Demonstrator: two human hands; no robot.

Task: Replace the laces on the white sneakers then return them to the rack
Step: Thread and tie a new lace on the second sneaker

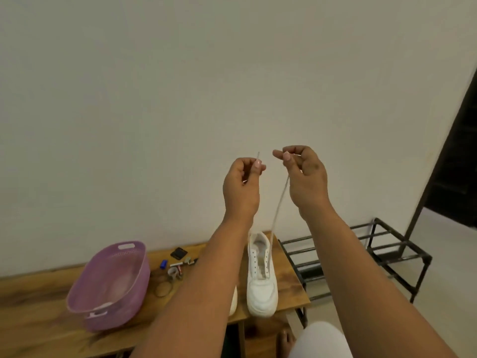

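Both hands are raised at frame centre — the left hand [242, 182] pinches one end of the white lace [277, 213], the right hand [304, 171] the other. The lace runs down to a white sneaker [262, 280] on the wooden surface [33, 313] at lower centre — the black rack [361, 257] stands at lower right.

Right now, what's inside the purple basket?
The purple basket on the wooden table shows mostly bare floor, with something pale at its near end. Its near wall hides the rest; I can't identify it.
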